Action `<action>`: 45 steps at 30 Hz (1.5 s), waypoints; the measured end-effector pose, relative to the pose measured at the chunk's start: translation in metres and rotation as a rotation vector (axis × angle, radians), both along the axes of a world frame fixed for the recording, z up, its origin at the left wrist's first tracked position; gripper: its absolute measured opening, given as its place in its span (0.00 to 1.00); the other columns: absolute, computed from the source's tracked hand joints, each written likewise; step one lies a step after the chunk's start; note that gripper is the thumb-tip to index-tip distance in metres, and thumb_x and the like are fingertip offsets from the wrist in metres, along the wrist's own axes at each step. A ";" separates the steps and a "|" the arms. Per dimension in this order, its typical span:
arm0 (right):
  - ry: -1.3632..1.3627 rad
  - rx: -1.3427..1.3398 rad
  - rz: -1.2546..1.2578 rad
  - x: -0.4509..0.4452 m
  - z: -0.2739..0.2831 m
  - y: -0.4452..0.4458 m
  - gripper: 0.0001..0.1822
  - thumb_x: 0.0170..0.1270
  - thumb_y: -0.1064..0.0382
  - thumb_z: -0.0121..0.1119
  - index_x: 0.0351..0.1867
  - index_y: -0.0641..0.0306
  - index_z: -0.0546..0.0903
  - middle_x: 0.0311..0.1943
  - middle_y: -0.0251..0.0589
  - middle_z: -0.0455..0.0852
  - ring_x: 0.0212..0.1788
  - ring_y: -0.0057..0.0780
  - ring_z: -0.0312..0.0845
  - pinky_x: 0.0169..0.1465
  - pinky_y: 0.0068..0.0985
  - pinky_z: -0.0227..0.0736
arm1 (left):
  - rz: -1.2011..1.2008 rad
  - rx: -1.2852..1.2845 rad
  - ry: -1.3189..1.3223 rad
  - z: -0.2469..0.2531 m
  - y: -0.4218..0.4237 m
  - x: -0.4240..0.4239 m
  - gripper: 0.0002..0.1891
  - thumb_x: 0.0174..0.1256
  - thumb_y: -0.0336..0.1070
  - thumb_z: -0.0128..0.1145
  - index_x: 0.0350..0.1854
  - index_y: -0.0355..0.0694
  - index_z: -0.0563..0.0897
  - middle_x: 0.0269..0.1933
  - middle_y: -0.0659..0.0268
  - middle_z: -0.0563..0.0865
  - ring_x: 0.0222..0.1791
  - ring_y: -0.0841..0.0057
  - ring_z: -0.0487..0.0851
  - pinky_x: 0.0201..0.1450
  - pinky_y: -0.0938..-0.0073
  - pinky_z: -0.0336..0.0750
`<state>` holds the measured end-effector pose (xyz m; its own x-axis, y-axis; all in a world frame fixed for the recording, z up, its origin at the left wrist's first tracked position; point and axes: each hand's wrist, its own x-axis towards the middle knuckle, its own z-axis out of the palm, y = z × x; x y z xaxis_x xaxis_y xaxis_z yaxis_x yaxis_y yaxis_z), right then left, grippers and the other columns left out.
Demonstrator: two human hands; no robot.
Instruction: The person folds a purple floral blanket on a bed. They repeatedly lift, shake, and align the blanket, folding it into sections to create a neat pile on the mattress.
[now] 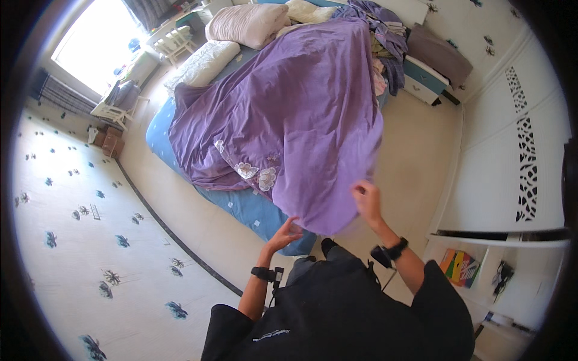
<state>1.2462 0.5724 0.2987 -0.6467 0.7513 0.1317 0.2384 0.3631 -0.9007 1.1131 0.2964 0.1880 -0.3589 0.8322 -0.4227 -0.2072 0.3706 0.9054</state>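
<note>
A purple duvet cover [311,104] with white flower embroidery [256,173] is spread over the bed, and its near corner billows out in front of me. My left hand [284,234] is at the cover's lower left edge, with fingers apart and nothing visible in them. My right hand [368,203], a little blurred, is beside the right edge with curled fingers; whether it grips the fabric cannot be made out. Below the cover shows the blue fitted sheet [239,207] with pale squares, at the foot and left side of the bed.
A folded pink quilt [248,22] and a white pillow [203,65] lie at the upper left of the bed. Rumpled clothes [384,40] are heaped at the upper right, beside a nightstand [420,81]. A white wardrobe [487,149] and an open shelf [478,250] flank the right side.
</note>
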 end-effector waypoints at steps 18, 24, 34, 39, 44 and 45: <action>0.004 -1.370 0.206 -0.021 -0.078 -0.072 0.34 0.66 0.42 0.50 0.66 0.58 0.59 0.60 0.39 0.68 0.61 0.32 0.64 0.64 0.34 0.60 | 0.087 0.241 0.046 0.044 0.045 0.039 0.15 0.66 0.30 0.46 0.52 0.33 0.76 0.42 0.70 0.81 0.40 0.83 0.77 0.42 0.83 0.73; 0.406 -1.642 0.157 -0.057 -0.159 0.027 0.33 0.63 0.56 0.56 0.65 0.69 0.59 0.62 0.49 0.67 0.62 0.42 0.65 0.65 0.40 0.59 | -0.024 0.099 0.070 0.057 0.068 0.040 0.15 0.67 0.37 0.50 0.51 0.33 0.77 0.40 0.71 0.79 0.36 0.85 0.74 0.38 0.84 0.72; 0.640 -0.862 -0.217 -0.045 -0.082 0.347 0.23 0.45 0.79 0.55 0.47 0.63 0.80 0.42 0.39 0.80 0.43 0.29 0.76 0.47 0.24 0.72 | -0.268 -0.380 -0.155 0.147 0.227 0.072 0.20 0.65 0.52 0.55 0.40 0.36 0.78 0.31 0.74 0.76 0.32 0.83 0.72 0.34 0.81 0.67; 0.421 -0.195 0.373 -0.023 0.126 0.332 0.15 0.54 0.73 0.55 0.43 0.60 0.83 0.37 0.37 0.82 0.38 0.25 0.75 0.45 0.22 0.70 | -0.386 -0.327 0.301 0.154 0.276 0.048 0.36 0.58 0.49 0.63 0.65 0.37 0.64 0.53 0.64 0.75 0.54 0.74 0.72 0.57 0.75 0.68; 0.244 -0.181 0.962 -0.030 0.113 0.287 0.16 0.57 0.66 0.58 0.49 0.55 0.82 0.48 0.52 0.75 0.49 0.44 0.72 0.56 0.31 0.64 | -0.200 0.131 0.432 0.130 0.385 0.000 0.26 0.60 0.35 0.60 0.60 0.38 0.69 0.53 0.60 0.76 0.57 0.69 0.71 0.60 0.68 0.67; 0.261 -0.078 0.904 -0.031 0.102 0.289 0.15 0.58 0.65 0.58 0.48 0.55 0.82 0.49 0.52 0.74 0.51 0.45 0.70 0.57 0.32 0.62 | -0.385 0.191 0.917 0.116 0.394 -0.014 0.22 0.61 0.33 0.58 0.58 0.38 0.71 0.52 0.61 0.77 0.51 0.72 0.75 0.56 0.72 0.70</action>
<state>1.2148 0.8615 0.4009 -0.9456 -0.0082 0.3251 -0.3169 0.2486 -0.9153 1.0990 0.6903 0.3037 -0.1715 0.9846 0.0341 0.7011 0.0977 0.7063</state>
